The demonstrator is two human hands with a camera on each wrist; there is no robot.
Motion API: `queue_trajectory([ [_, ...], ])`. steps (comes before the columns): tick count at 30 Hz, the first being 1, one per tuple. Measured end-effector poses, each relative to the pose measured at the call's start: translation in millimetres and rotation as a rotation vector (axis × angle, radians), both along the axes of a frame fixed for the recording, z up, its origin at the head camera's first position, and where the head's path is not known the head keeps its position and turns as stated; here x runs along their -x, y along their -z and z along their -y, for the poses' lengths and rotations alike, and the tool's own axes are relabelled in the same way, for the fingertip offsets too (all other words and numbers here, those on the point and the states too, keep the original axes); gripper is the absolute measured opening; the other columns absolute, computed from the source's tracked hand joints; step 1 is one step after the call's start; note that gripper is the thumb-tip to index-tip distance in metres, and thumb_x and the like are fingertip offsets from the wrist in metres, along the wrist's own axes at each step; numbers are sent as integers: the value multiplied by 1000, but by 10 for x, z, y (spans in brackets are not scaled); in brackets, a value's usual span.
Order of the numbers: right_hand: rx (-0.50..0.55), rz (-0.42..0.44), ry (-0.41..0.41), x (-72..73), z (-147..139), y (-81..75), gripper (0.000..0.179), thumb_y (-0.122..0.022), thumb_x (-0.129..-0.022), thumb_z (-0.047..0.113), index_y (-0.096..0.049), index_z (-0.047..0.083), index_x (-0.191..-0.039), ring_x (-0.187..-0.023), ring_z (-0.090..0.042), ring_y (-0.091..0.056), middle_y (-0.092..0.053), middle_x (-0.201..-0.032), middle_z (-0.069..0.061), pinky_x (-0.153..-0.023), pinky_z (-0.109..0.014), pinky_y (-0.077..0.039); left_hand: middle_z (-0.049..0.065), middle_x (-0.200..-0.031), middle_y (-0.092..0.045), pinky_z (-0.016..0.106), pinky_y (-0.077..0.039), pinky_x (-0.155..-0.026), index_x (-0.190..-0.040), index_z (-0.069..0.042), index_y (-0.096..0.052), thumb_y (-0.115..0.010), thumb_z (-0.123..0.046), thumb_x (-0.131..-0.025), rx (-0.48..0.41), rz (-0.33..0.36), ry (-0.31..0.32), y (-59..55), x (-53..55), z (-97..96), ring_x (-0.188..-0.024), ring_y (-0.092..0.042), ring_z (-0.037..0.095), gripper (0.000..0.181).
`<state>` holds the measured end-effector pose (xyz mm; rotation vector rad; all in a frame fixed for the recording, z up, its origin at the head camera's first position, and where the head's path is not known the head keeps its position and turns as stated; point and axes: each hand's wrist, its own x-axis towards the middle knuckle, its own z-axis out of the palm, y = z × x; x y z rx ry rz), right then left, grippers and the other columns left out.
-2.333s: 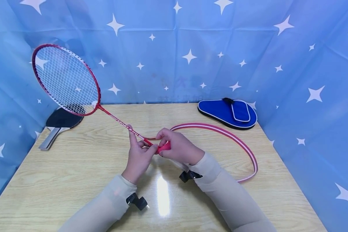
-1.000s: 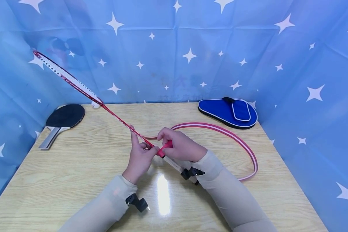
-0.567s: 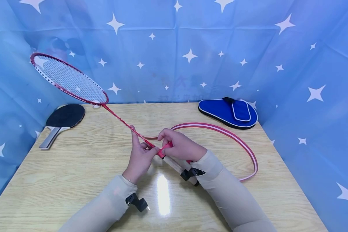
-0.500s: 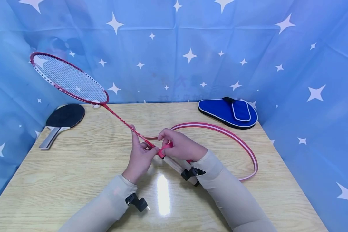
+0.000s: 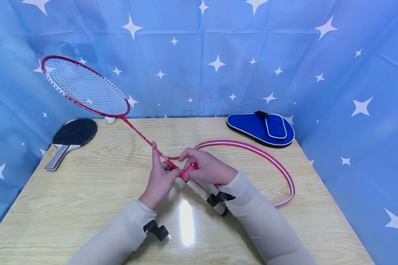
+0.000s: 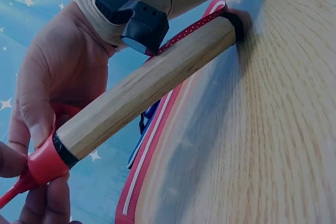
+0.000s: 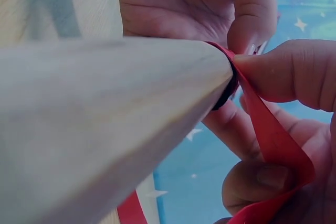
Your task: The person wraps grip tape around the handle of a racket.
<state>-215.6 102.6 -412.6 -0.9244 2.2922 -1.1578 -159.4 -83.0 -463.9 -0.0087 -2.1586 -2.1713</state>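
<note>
A red and white badminton racket (image 5: 86, 88) is held tilted above the table, head up to the left. Its bare wooden handle (image 6: 147, 87) slopes down to the right, with black bands at both ends. My left hand (image 5: 160, 181) pinches the racket where shaft meets handle, its index finger along the shaft. Red grip tape (image 7: 275, 140) is wrapped round the handle's upper end. My right hand (image 5: 210, 167) holds the tape there, thumb pressing at the black band and fingers curled round the strip. The rest of the tape loops over the table to the right.
On the wooden table (image 5: 86, 198), a table tennis bat (image 5: 74, 133) with a black face lies at the left, near a white ball (image 5: 110, 120). A blue bat case (image 5: 252, 127) lies at the back right. Blue star-patterned curtain (image 5: 185, 73) encloses the table.
The racket has turned about its shaft: its face was broad, then edge-on, and now shows partly again. More bare handle is visible below the right hand. Both hands stay nearly in place.
</note>
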Motion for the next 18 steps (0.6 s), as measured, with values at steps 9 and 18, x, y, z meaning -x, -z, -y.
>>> queue_trajectory([
  [9,24,40,13,3,2,12,40,-75,-91,5,-57,8,-126,-75,-19,-68,-75,-96,0,-74,-31,-57,13,-83,-66,27,-50,-64,-167,-39,13,-67,0,-96,2,-26,-26,14,-16,-4,-75,-66,37,114],
  [18,68,31,23,51,-15,32,36,-78,-91,5,-58,8,-120,-68,-16,-56,-71,-96,-4,-63,-27,-48,14,-85,-68,24,-52,-66,-168,-34,14,-69,3,-95,-7,-91,-74,24,-41,-35,-74,-68,33,116],
])
